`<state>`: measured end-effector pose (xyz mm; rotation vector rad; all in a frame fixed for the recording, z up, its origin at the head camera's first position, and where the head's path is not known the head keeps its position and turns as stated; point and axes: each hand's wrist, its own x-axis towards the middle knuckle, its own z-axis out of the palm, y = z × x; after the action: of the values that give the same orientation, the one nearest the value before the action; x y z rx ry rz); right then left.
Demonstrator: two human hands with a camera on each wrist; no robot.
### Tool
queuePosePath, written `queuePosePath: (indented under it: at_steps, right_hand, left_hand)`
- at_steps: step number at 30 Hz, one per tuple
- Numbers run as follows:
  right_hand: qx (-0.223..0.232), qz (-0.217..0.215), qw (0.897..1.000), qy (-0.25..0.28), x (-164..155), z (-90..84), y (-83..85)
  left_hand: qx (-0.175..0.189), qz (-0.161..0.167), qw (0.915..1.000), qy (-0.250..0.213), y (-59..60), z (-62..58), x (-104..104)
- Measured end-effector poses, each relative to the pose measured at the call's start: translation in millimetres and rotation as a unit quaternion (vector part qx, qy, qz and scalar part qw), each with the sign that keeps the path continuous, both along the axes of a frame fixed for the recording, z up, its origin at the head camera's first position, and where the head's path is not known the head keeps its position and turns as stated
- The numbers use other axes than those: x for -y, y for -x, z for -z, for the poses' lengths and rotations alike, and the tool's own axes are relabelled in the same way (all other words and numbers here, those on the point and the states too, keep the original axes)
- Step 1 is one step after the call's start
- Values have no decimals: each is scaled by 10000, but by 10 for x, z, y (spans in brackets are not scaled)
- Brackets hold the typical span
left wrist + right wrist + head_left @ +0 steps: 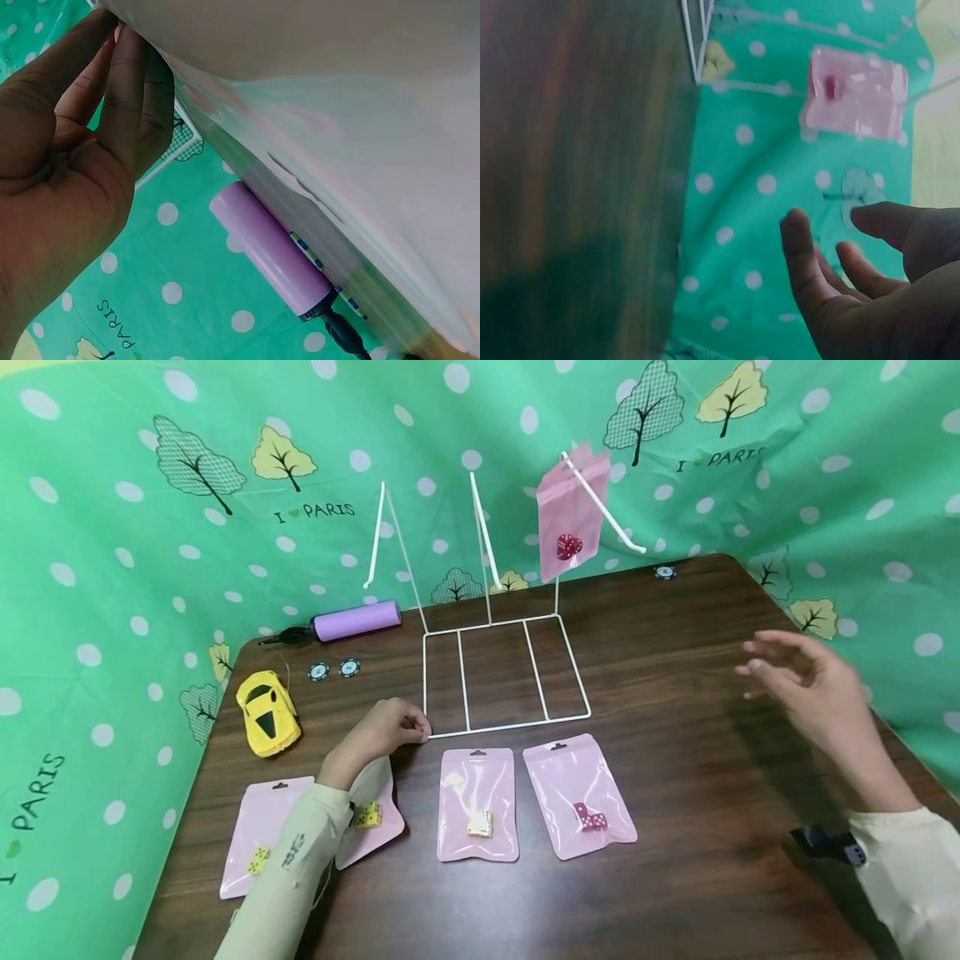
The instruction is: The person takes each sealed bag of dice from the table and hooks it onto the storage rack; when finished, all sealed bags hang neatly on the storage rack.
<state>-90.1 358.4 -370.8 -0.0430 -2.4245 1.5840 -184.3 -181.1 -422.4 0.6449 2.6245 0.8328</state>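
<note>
Left hand (pixel 378 732) curls its fingertips onto the near-left corner of the wire rack (pixel 504 672), its sleeve covering part of two pink pouches (pixel 258 835) on the worktop (pixel 697 760), two more pouches lie clear, one pouch (pixel 570 518) hangs blurred, and the right hand (pixel 806 689) hovers open, holding nothing.

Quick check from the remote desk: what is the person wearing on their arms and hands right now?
Both arms wear long pale yellow-green sleeves: left sleeve, with small dark printed markings near the cuff, and right sleeve. A small dark strapped device sits at the right wrist. The left hand and right hand are bare: no gloves, no rings visible.
</note>
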Motion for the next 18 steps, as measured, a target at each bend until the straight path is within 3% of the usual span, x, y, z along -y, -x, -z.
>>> queuePosePath:
  at_steps: [6, 12, 18]
  right_hand:
    - [125, -576, 9976, -364, 243, 233, -174]
    - [561, -1066, 9924, -259, 443, 429, -340]
    - [962, -1270, 9870, -209, 546, 563, -407]
  left_hand:
    - [98, -67, 9999, 1, 4, -4, -8]
    - [87, -62, 9999, 26, 3, -1, -9]
    - [149, -99, 9998, -1, -2, -11, -3]
